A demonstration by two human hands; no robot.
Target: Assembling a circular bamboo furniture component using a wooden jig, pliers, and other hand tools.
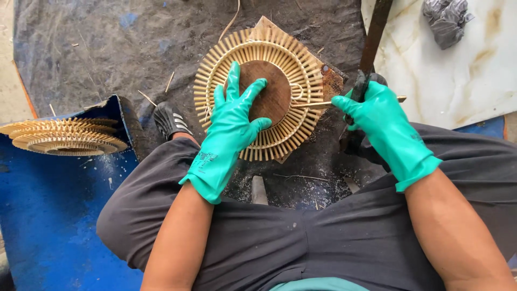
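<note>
Pressing left hand on bamboo disc.

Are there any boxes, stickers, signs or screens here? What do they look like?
No boxes, signs or screens.
Glove mark: small dark print on the cuff of the green glove on the left hand, too small to make out.
Shoe: black, white stripes, left of the bamboo disc.

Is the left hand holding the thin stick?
No, the left hand lies flat on the round bamboo piece; the right hand holds the stick.
</note>
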